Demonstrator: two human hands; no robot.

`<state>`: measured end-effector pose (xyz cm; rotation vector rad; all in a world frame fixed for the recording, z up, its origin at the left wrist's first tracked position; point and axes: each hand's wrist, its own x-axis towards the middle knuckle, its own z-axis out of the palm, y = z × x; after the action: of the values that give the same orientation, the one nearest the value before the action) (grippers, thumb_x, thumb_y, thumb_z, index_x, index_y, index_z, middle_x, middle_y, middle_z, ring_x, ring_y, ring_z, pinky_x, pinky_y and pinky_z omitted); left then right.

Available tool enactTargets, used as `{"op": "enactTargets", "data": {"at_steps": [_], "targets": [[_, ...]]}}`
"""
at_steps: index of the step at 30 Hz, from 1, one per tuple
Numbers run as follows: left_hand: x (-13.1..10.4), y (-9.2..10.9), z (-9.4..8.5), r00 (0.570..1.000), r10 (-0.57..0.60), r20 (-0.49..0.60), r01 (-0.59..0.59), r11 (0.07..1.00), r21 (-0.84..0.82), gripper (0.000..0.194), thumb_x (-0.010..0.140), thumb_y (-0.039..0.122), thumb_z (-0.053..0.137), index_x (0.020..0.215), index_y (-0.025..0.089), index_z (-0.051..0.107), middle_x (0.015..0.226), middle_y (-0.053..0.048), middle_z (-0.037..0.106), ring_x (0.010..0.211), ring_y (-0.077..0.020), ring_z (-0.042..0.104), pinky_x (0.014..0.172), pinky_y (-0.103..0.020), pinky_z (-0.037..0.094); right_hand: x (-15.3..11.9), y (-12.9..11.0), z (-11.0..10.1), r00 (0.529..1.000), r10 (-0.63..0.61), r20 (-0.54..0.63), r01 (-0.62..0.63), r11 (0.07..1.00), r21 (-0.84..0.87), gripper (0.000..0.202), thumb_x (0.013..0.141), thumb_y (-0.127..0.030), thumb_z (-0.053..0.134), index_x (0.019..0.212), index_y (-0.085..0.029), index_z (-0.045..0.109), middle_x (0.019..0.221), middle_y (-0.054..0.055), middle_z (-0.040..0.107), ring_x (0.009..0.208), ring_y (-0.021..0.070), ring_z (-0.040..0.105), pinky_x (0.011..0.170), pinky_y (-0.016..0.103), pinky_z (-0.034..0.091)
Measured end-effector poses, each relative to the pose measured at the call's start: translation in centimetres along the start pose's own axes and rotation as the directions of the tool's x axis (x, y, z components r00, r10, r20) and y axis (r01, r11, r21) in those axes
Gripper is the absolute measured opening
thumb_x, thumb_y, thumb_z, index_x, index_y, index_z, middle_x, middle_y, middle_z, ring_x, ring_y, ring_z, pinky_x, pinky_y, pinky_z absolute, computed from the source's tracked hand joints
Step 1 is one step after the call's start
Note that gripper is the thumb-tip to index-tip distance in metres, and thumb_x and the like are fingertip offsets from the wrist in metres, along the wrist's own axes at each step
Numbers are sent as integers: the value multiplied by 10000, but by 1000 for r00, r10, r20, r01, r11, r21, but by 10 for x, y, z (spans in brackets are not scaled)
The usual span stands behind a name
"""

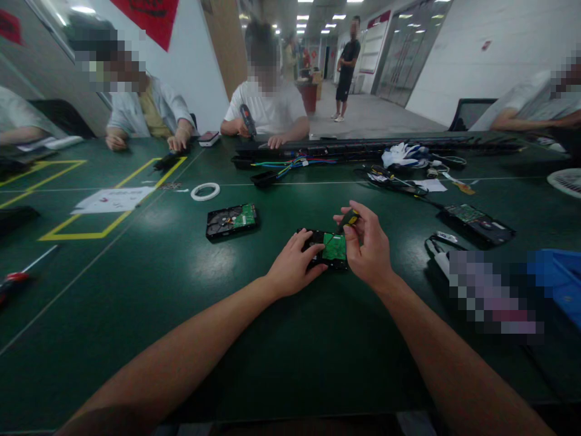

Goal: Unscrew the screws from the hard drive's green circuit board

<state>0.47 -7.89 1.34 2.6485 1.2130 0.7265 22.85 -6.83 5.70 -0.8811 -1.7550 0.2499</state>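
The hard drive (334, 247), a flat black metal block with a smooth green circuit board, lies on the glossy dark green table (254, 345). The left hand (293, 260) lies on it with its grip apart, the fingers and thumb spread across the black casing. The right hand (370, 245) has its grip closed around a short screwdriver (348, 219) with a black and yellow handle, tilted over the board.

Left of the hard drive is a similar second drive (231, 221), with rounded shapes in its casing; beyond that, a flat white ring (205, 192). A third drive (476, 223) lies right of the hard drive, near a thin black cable. Beyond the hard drive are coloured wires (295, 162) and a crumpled white and blue bundle (403, 155).

The fingers hide much of the hard drive's left part, and the screwdriver's tip is too small to make out. Pixelation covers a long object to the right, and a blue object (563, 278) beside it is cut off by the edge of the view.
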Motion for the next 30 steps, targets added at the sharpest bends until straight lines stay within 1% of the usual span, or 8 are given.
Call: {"op": "enactTargets", "data": {"at_steps": [3, 5, 7, 10, 13, 17, 24, 30], "targets": [[-1, -1, 1, 1000, 6, -17, -6, 1000, -6, 482, 1023, 454, 700, 1439, 228, 612, 1640, -169, 444, 1615, -409, 325, 1294, -653, 336, 1, -3, -1, 999, -36, -13, 35, 997, -66, 557, 1022, -222, 606, 1548, -350, 477, 1424, 96, 612, 1159, 264, 720, 979, 501, 663], [-1, 0, 1, 1000, 5, -23, -5, 1000, -11, 478, 1020, 449, 705, 1436, 231, 613, 1640, -167, 446, 1615, -408, 328, 1294, -655, 338, 2, -4, -2, 997, -59, -51, 51, 988, -147, 546, 986, -251, 683, 1501, -346, 528, 1357, 97, 620, 1167, 283, 688, 919, 496, 682], [0, 1, 0, 1000, 3, -18, -3, 1000, -7, 482, 1019, 446, 708, 1439, 231, 610, 1633, -169, 454, 1612, -409, 333, 1292, -661, 336, 3, -3, -3, 993, -69, -91, 50, 980, -191, 528, 972, -256, 708, 1468, -348, 553, 1311, 95, 623, 1161, 287, 674, 868, 484, 695], [0, 2, -1, 1000, 0, -5, 0, 1000, 2, 488, 1023, 442, 703, 1446, 221, 607, 1627, -177, 460, 1609, -410, 337, 1291, -659, 335, 1, 1, -2, 995, -36, -93, 23, 989, -146, 511, 998, -220, 657, 1476, -356, 539, 1334, 89, 616, 1122, 263, 705, 859, 469, 703], [1, 2, -2, 1000, 0, -7, 0, 1000, 1, 481, 1026, 438, 700, 1441, 211, 614, 1625, -181, 459, 1607, -410, 340, 1296, -649, 331, -1, 5, -1, 998, -1, -59, -4, 997, -78, 541, 1013, -183, 612, 1511, -363, 501, 1389, 85, 612, 1085, 236, 746, 907, 469, 702], [0, 1, 0, 1000, 10, -16, -10, 1000, -3, 483, 1025, 443, 698, 1442, 214, 614, 1635, -177, 448, 1610, -409, 334, 1297, -647, 331, -2, 4, 0, 999, 4, -42, -5, 1000, -26, 571, 1024, -162, 583, 1542, -369, 464, 1406, 81, 629, 1090, 224, 769, 957, 459, 694], [0, 0, 0, 1000, 3, -10, -3, 1000, 4, 483, 1027, 459, 694, 1446, 234, 604, 1638, -172, 450, 1608, -414, 338, 1280, -678, 343, -1, 1, 0, 998, -3, -64, 0, 999, -36, 536, 1026, -178, 591, 1521, -358, 491, 1372, 83, 650, 1058, 218, 778, 930, 439, 705], [0, 0, 0, 1000, 6, -4, -6, 1000, 3, 489, 1026, 453, 697, 1442, 211, 615, 1625, -191, 459, 1598, -421, 354, 1287, -659, 339, -2, 3, 0, 998, 0, -64, -4, 999, -53, 533, 1027, -182, 592, 1521, -355, 491, 1379, 84, 650, 1047, 213, 778, 928, 438, 705]]}}
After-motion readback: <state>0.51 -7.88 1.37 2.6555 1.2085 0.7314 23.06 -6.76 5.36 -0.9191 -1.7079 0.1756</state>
